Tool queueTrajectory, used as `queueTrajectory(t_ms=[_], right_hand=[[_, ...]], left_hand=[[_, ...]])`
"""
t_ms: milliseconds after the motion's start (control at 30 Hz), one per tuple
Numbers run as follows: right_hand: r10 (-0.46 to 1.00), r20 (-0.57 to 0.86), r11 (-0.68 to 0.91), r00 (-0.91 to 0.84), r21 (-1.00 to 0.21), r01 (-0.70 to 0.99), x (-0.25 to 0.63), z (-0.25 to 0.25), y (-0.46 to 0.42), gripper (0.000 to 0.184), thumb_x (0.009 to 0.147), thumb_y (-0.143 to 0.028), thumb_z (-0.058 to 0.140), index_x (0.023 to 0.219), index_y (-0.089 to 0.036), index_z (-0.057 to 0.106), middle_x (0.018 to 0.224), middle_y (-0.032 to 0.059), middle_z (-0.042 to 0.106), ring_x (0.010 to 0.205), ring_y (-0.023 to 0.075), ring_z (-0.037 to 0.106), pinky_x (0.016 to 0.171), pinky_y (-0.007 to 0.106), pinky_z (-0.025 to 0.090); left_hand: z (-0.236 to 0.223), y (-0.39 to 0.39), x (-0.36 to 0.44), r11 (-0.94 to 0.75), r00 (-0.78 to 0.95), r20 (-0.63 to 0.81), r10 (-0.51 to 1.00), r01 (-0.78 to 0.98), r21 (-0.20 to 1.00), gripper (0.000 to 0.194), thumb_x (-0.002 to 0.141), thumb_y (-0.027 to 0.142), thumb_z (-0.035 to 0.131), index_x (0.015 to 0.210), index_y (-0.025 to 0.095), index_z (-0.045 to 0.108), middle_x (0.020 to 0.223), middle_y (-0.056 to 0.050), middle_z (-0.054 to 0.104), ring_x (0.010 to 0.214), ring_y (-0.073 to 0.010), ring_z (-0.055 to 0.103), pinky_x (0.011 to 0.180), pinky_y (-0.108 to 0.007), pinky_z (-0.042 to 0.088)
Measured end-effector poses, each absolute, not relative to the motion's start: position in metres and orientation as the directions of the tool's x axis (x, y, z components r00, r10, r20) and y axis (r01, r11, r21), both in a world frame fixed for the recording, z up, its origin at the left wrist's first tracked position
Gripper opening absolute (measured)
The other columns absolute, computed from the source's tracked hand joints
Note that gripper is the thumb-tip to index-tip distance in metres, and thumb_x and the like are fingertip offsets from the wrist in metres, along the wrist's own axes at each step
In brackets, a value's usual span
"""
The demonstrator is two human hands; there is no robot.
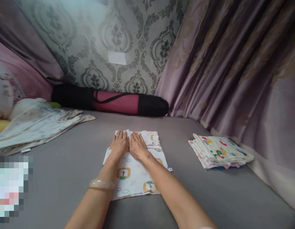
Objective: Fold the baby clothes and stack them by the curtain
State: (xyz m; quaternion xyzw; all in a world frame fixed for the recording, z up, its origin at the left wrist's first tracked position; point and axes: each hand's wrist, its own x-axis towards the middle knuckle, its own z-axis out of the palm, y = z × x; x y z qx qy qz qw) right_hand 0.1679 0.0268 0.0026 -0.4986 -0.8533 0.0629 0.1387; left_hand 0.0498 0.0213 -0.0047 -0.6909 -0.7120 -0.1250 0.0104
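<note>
A white cloth (135,178) printed with orange lion-like faces and small ovals lies on the grey sheet in front of me, its far part folded over. My left hand (120,142) presses flat on the far left of that fold, fingers stretched out. Beside it, my right hand (137,145) lies flat on the same fold, fingers pointing away from me. The two hands nearly touch at the thumbs. A small white tag (170,169) sticks out at the cloth's right edge. My forearms hide parts of both sides of the cloth.
On the right rests a stack of folded printed cloths (221,151). Loose pale cloths (40,122) lie at the left. A long black and pink bag (116,102) runs along the patterned wall (137,41). Purple curtains (209,63) hang at the right, touching the grey sheet (180,136).
</note>
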Motion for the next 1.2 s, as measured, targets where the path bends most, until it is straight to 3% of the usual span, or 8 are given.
queueTrajectory(t_ms=[200, 500, 733, 933, 1033, 1133, 1200], right_hand=[[0.887, 0.089, 0.460, -0.453, -0.261, 0.849, 0.197, -0.001, 0.029, 0.063, 0.098, -0.039, 0.022, 0.148, -0.001, 0.026, 0.156, 0.0159, 0.022, 0.145, 0.0249, 0.015, 0.117, 0.041, 0.010], [0.954, 0.079, 0.300, -0.290, -0.191, 0.935, 0.228, 0.004, 0.025, 0.070, 0.096, -0.044, 0.026, 0.146, 0.005, 0.026, 0.155, 0.0211, 0.018, 0.145, 0.0282, 0.013, 0.117, 0.040, 0.006], [0.949, 0.062, 0.314, -0.308, -0.225, 0.922, 0.264, 0.007, 0.028, 0.056, 0.098, -0.043, 0.025, 0.148, -0.019, 0.034, 0.157, 0.0124, 0.020, 0.145, 0.0263, 0.015, 0.115, 0.048, 0.012], [0.943, 0.023, 0.321, -0.333, -0.336, 0.885, 0.277, 0.001, 0.037, 0.053, 0.099, -0.034, 0.022, 0.148, -0.016, 0.032, 0.158, 0.0090, 0.020, 0.146, 0.0196, 0.012, 0.117, 0.042, 0.011], [0.942, -0.019, 0.298, -0.334, -0.407, 0.863, 0.279, 0.003, 0.043, 0.053, 0.098, -0.033, 0.024, 0.148, -0.017, 0.033, 0.158, 0.0076, 0.019, 0.146, 0.0185, 0.010, 0.117, 0.042, 0.008], [0.939, -0.085, 0.253, -0.333, -0.484, 0.838, 0.284, 0.011, 0.051, 0.051, 0.099, -0.034, 0.022, 0.145, -0.020, 0.039, 0.157, 0.0057, 0.024, 0.145, 0.0168, 0.015, 0.117, 0.042, 0.012], [0.949, -0.033, 0.260, -0.313, -0.479, 0.838, 0.287, 0.015, 0.055, 0.052, 0.099, -0.033, 0.019, 0.143, -0.019, 0.042, 0.155, 0.0062, 0.028, 0.144, 0.0163, 0.018, 0.117, 0.041, 0.012]], left_hand=[[-0.010, 0.022, 0.048, 0.069, -0.097, 0.129, 0.987, 0.976, 0.207, 0.065, 0.096, 0.046, 0.026, 0.145, 0.004, 0.034, 0.152, -0.020, 0.030, 0.143, -0.0296, 0.022, 0.114, -0.047, 0.021], [-0.015, 0.023, 0.049, 0.098, -0.132, 0.173, 0.976, 0.976, 0.193, 0.067, 0.094, 0.048, 0.026, 0.144, 0.004, 0.035, 0.151, -0.020, 0.032, 0.142, -0.0286, 0.026, 0.113, -0.047, 0.024], [-0.015, 0.023, 0.048, 0.086, -0.119, 0.167, 0.979, 0.977, 0.193, 0.069, 0.094, 0.049, 0.024, 0.144, 0.003, 0.034, 0.151, -0.020, 0.033, 0.143, -0.0288, 0.024, 0.113, -0.047, 0.023], [-0.008, 0.029, 0.039, 0.075, -0.089, 0.036, 0.995, 0.952, 0.297, 0.067, 0.094, 0.049, 0.025, 0.145, 0.006, 0.031, 0.155, -0.019, 0.025, 0.145, -0.0276, 0.018, 0.115, -0.047, 0.018], [0.003, 0.037, 0.027, 0.056, -0.042, -0.044, 0.998, 0.919, 0.390, 0.057, 0.094, 0.044, 0.028, 0.138, 0.012, 0.041, 0.152, -0.017, 0.033, 0.142, -0.0266, 0.026, 0.112, -0.045, 0.024], [0.016, 0.044, 0.015, 0.057, -0.019, -0.092, 0.996, 0.902, 0.428, 0.052, 0.095, 0.041, 0.026, 0.134, 0.014, 0.047, 0.141, -0.014, 0.049, 0.131, -0.0229, 0.044, 0.103, -0.035, 0.037], [0.022, 0.046, 0.011, 0.081, -0.045, -0.094, 0.995, 0.902, 0.424, 0.054, 0.095, 0.041, 0.024, 0.135, 0.012, 0.045, 0.134, -0.015, 0.056, 0.123, -0.0229, 0.052, 0.099, -0.032, 0.041]])
